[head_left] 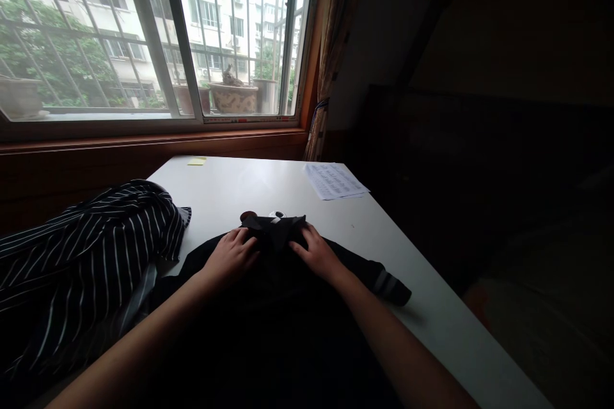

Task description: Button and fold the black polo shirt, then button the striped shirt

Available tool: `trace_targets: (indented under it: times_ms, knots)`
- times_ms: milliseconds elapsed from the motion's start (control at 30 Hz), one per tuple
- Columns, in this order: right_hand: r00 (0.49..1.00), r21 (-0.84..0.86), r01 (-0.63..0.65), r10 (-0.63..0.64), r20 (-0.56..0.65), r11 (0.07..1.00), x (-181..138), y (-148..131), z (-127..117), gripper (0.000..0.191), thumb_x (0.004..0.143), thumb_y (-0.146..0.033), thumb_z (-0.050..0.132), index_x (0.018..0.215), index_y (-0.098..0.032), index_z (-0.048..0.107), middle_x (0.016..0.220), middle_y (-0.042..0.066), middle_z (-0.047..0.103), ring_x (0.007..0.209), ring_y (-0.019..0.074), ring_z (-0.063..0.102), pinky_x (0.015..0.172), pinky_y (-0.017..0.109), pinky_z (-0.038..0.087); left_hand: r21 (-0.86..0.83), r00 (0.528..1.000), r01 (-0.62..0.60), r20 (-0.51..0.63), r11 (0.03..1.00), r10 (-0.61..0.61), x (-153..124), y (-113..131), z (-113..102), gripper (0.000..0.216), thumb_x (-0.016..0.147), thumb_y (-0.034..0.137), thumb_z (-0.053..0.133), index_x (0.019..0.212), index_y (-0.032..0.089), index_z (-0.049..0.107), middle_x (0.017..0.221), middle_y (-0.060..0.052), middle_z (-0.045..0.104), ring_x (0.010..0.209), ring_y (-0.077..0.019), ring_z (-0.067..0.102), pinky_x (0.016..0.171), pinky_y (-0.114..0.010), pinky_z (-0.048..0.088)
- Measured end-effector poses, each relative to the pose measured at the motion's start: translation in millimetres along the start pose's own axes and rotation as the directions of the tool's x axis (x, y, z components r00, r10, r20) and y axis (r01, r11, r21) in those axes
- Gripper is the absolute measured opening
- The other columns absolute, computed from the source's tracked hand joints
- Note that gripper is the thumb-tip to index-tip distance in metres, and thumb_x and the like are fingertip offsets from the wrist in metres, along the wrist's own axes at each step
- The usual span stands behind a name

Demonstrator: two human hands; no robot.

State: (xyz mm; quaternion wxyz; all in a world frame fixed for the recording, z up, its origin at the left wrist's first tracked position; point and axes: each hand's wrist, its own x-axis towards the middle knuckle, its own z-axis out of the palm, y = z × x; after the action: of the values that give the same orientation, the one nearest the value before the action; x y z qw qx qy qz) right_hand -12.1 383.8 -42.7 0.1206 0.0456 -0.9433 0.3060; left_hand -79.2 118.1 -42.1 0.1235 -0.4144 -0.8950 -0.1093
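Note:
A black collared shirt (273,281) lies on the white table in front of me, its collar (275,227) at the far end. One sleeve (391,282) with grey bands stretches out to the right. My left hand (233,249) grips the left side of the collar, fingers bent over the cloth. On the collar's right side, my right hand (316,252) holds the fabric between thumb and fingers. Just beyond the collar sit a brown round object (248,215) and a white and black round object (277,214), both partly hidden. The shirt's lower part is lost in shadow.
A striped black and white garment (119,236) is heaped at the left of the table (249,185). Printed sheets (336,181) lie at the back right, a yellow note (197,160) at the back left. A barred window (230,32) stands behind, beside a curtain (330,45).

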Motion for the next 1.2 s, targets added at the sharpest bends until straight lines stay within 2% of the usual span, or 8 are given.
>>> trace_targets:
  times_ms: [100,267,467,667,933,1200]
  knots:
    - [1.0,-0.098,0.001,0.001,0.021,0.995,3,-1,22,0.069,0.095,-0.053,0.05,0.152,-0.015,0.035,0.153,0.018,0.04,0.142,0.0313,0.037,0.117,0.046,0.031,-0.008,0.999,0.018,-0.045,1.0,-0.018,-4,-13,17,0.037,0.098,0.041,0.047,0.127,0.024,0.061,0.134,-0.012,0.054,0.128,-0.0315,0.045,0.111,-0.052,0.035]
    - [0.996,-0.28,0.041,-0.018,0.085,0.959,-6,4,38,0.07,0.094,-0.058,0.05,0.144,-0.008,0.047,0.148,0.023,0.047,0.141,0.0355,0.038,0.118,0.051,0.027,-0.013,1.0,0.017,0.006,1.0,-0.017,-12,-27,31,0.041,0.098,0.043,0.046,0.134,0.026,0.056,0.143,-0.011,0.049,0.138,-0.0308,0.038,0.116,-0.055,0.029]
    - [0.997,-0.287,0.049,-0.03,0.068,0.957,-7,7,36,0.066,0.096,-0.056,0.047,0.142,-0.009,0.049,0.146,0.021,0.05,0.14,0.0328,0.04,0.118,0.049,0.029,-0.05,0.999,0.03,0.03,0.998,-0.029,-15,-28,31,0.04,0.098,0.045,0.046,0.132,0.028,0.059,0.147,-0.011,0.048,0.143,-0.0325,0.034,0.117,-0.06,0.026]
    - [0.998,-0.303,0.055,-0.044,0.044,0.951,-9,6,35,0.056,0.096,-0.051,0.048,0.134,-0.011,0.058,0.141,0.02,0.055,0.136,0.0332,0.045,0.116,0.049,0.032,-0.04,0.996,0.026,0.082,0.999,-0.023,-17,-25,28,0.045,0.1,0.045,0.043,0.142,0.032,0.05,0.151,-0.008,0.046,0.147,-0.0315,0.027,0.118,-0.061,0.022]
    - [0.999,-0.312,0.047,-0.042,0.024,0.949,-13,5,34,0.05,0.096,-0.047,0.049,0.129,-0.011,0.061,0.139,0.019,0.057,0.137,0.0314,0.045,0.117,0.047,0.032,-0.013,0.995,0.022,0.102,1.0,-0.021,-20,-25,28,0.047,0.1,0.046,0.041,0.143,0.03,0.049,0.149,-0.01,0.049,0.147,-0.0319,0.029,0.118,-0.061,0.02]
    - [0.998,-0.329,0.067,-0.071,0.001,0.942,-16,-1,31,0.049,0.099,-0.046,0.044,0.126,-0.011,0.064,0.137,0.018,0.059,0.135,0.0301,0.047,0.117,0.045,0.033,-0.006,0.994,-0.008,0.106,1.0,0.009,-23,-24,24,0.05,0.101,0.05,0.037,0.148,0.034,0.041,0.157,-0.007,0.039,0.149,-0.0317,0.023,0.118,-0.061,0.018]
